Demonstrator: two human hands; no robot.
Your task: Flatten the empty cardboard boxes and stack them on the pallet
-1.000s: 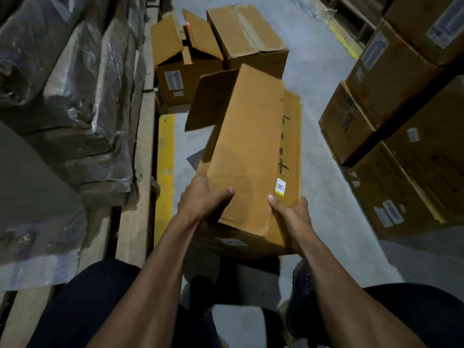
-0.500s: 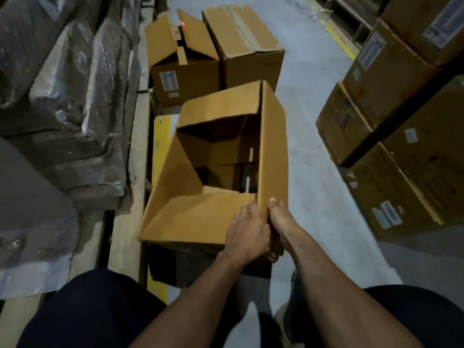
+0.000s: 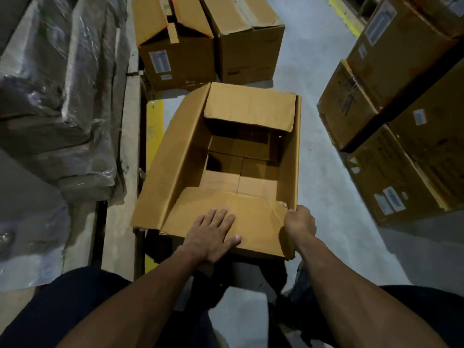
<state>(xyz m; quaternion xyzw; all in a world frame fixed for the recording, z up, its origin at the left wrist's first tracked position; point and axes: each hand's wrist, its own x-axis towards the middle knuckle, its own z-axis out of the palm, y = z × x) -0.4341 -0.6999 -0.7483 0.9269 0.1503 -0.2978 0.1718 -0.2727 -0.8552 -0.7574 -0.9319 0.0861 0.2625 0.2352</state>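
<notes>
Cardboard fills the middle of the view: an open brown box (image 3: 226, 156) sits on the grey concrete floor (image 3: 326, 172) directly ahead of the person's dark-clad knees, its mouth facing up. Nearest the body, the left hand (image 3: 213, 234) lies flat with straight fingers on the near flap (image 3: 251, 212), which is folded out toward the person. Just to its right, the right hand (image 3: 300, 223) is curled round the near end of the box's upright right flap, gripping its edge at the corner. The left flap slopes outward over a yellow floor line (image 3: 153, 131), and the far flap leans in over the opening, casting a shadow. Inside, the bottom flaps are partly lifted, with dark gaps between them, and nothing else can be made out in there. Left of the box runs a wooden pallet edge (image 3: 130, 146) carrying goods wrapped in crinkled plastic film (image 3: 62, 96). Beyond the box stand two more cartons side by side: one with its top flaps half raised (image 3: 175, 54), one closed (image 3: 251, 46). Stacked labelled cartons (image 3: 401, 109) line the right side.
</notes>
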